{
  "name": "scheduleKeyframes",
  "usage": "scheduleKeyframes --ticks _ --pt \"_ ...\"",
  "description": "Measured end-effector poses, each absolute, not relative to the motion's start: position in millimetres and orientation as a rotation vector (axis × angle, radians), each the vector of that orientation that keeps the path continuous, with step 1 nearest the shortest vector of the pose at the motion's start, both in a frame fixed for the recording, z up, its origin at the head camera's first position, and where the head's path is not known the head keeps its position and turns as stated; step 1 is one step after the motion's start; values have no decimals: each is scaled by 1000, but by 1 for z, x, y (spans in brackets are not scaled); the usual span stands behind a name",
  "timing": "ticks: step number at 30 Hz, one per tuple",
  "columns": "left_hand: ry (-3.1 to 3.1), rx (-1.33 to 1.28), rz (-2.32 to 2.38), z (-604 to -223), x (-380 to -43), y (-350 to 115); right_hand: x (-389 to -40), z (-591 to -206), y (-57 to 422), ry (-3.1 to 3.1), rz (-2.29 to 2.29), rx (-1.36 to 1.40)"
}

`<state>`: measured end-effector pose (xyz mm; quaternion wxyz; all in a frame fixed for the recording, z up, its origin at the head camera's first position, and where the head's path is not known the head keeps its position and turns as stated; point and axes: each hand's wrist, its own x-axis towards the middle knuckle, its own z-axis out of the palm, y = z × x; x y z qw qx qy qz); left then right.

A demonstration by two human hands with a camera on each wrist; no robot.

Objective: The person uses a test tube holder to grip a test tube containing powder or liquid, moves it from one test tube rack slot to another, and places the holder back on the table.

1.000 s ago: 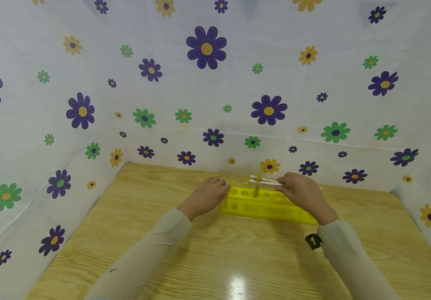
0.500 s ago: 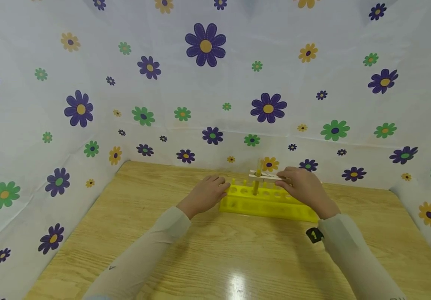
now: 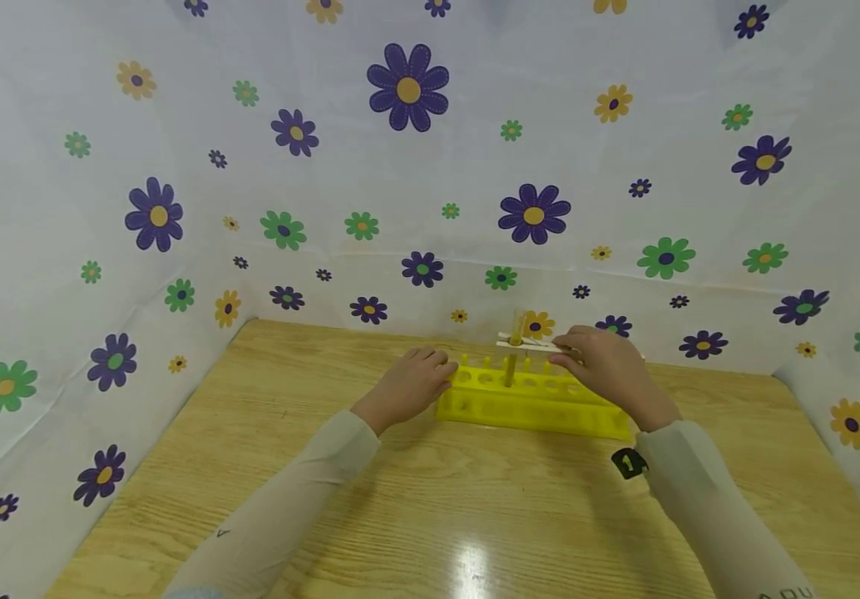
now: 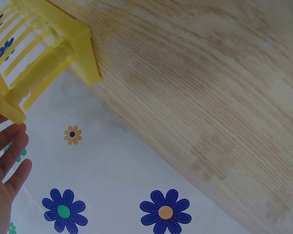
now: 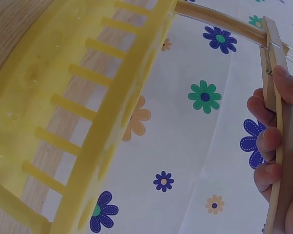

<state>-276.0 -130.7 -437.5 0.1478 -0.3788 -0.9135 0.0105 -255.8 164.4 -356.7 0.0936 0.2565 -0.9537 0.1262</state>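
Note:
A yellow plastic test tube rack (image 3: 527, 409) stands near the back of the table. My left hand (image 3: 406, 389) grips its left end; in the left wrist view, fingertips touch the rack's corner (image 4: 14, 114) and the thumb is hidden. With my right hand (image 3: 613, 370) I hold a wooden test tube holder (image 3: 538, 345) level above the rack. Its jaws clamp a glass test tube (image 5: 224, 20) containing brownish-yellow liquid. The tube stands nearly upright over a hole left of the rack's middle, its lower end at the top plate; whether it remains inside the hole, I cannot tell.
Close behind the rack, a white cloth (image 3: 370, 274) printed with flowers hangs as a backdrop and also encloses both sides. Wood-grain table surface (image 3: 430, 499) lies in front of the rack. Short pegs (image 3: 464, 359) rise along the rack's back edge.
My right hand has lifted the holder and the test tube slightly, so more of the tube shows above the rack. The left hand keeps its place on the rack.

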Motion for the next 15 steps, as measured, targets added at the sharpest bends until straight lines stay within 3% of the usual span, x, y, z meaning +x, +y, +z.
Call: scheduleKeyframes --ticks 15 --pt "-2634 -1086 33 -438 -276 -132 -254 -350 164 -2798 378 752"
